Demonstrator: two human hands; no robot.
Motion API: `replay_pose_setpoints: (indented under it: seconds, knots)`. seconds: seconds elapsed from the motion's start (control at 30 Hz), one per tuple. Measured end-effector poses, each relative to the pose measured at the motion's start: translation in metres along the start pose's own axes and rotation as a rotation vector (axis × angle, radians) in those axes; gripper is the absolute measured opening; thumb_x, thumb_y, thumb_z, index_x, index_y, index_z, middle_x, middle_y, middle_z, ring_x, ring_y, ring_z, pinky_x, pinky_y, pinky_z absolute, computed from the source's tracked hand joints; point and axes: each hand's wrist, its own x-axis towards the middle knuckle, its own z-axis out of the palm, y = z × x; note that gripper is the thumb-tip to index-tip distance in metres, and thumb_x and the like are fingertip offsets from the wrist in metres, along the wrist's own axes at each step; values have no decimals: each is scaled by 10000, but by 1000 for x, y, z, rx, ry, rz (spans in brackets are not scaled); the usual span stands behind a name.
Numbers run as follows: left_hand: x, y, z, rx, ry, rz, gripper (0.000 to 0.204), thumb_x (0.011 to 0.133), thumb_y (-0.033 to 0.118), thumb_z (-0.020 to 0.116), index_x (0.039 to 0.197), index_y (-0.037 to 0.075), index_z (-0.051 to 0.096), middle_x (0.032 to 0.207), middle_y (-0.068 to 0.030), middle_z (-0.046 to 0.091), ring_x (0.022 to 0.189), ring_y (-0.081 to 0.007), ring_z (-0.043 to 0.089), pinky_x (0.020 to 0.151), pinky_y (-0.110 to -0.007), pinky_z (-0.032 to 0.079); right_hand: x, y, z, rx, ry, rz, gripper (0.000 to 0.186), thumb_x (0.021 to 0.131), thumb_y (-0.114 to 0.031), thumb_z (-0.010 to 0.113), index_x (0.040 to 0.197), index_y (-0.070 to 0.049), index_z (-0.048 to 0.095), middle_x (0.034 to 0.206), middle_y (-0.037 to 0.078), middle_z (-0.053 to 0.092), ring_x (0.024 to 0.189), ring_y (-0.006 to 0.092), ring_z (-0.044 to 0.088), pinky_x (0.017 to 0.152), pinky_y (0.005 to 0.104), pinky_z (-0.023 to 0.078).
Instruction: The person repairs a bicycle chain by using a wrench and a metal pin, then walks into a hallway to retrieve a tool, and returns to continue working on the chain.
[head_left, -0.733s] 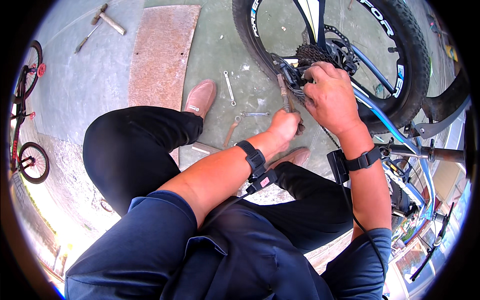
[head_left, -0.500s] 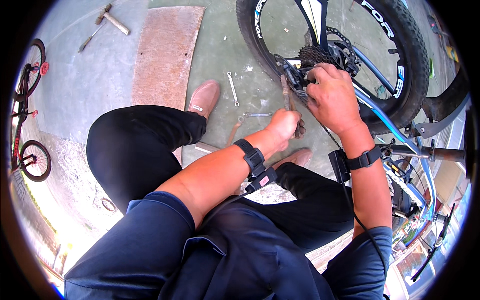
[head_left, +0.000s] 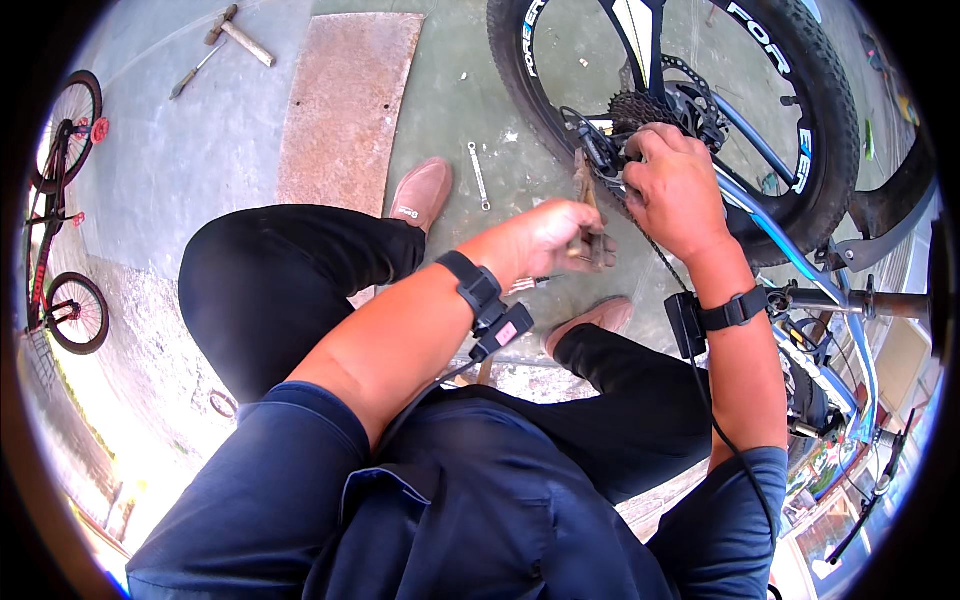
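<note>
My left hand [head_left: 565, 238] is wrapped loosely round the handles of rusty pliers [head_left: 584, 185], the fingers slightly blurred. Their jaws point up toward the rear derailleur [head_left: 598, 150] of an upturned bike. Close by, my right hand [head_left: 675, 190] is pinched at the derailleur, beside the cassette [head_left: 640, 112]; whatever lies between its fingertips is hidden. From there the chain [head_left: 655, 250] runs down past my right wrist. The black rear wheel [head_left: 830, 130] with its knobbly tyre stands beyond my hands.
A combination wrench [head_left: 479, 177] lies on the floor by my shoe [head_left: 420, 192]. Farther off are a hammer [head_left: 240, 38], a screwdriver [head_left: 198, 70] and a reddish board [head_left: 345, 110]. Another bike [head_left: 60, 215] stands at far left. The blue-white frame [head_left: 790, 245] fills the right side.
My left hand has shifted slightly down and left, its fingers loosening and spreading on the pliers' handles. The right hand stays at the derailleur. The view has moved slightly.
</note>
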Motion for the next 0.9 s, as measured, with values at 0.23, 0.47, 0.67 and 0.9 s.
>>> replay_pose_setpoints:
  seconds: [0.23,0.47,0.67,0.9]
  knots:
    - [41,-34,22,115,101,242,185,846,67,578,1007,-24,563,889,-118,643,819,-231,649,690,-344,536,0,-2,-1,10,-43,28,93,613,-108,690,690,-86,644,998,21,601,1068,239,529,833,396,425]
    - [13,-14,8,7,97,54,222,853,152,490,997,1,568,866,-143,641,787,-293,650,715,-367,493,1,0,0,0,-32,13,95,615,-122,698,699,-104,659,964,12,593,1035,217,526,808,378,414]
    - [-18,33,-31,301,-10,-79,290,892,210,461,1066,0,558,1015,-172,655,890,-315,657,802,-435,513,0,1,0,-4,20,-12,87,618,-120,696,697,-107,661,936,14,586,1014,212,528,796,377,412]
    - [15,-14,-48,563,443,-50,252,849,139,596,1024,-42,594,975,-168,649,848,-308,670,736,-407,558,-1,1,1,2,22,-9,76,626,-116,683,694,-99,656,940,19,585,1000,217,532,794,378,417]
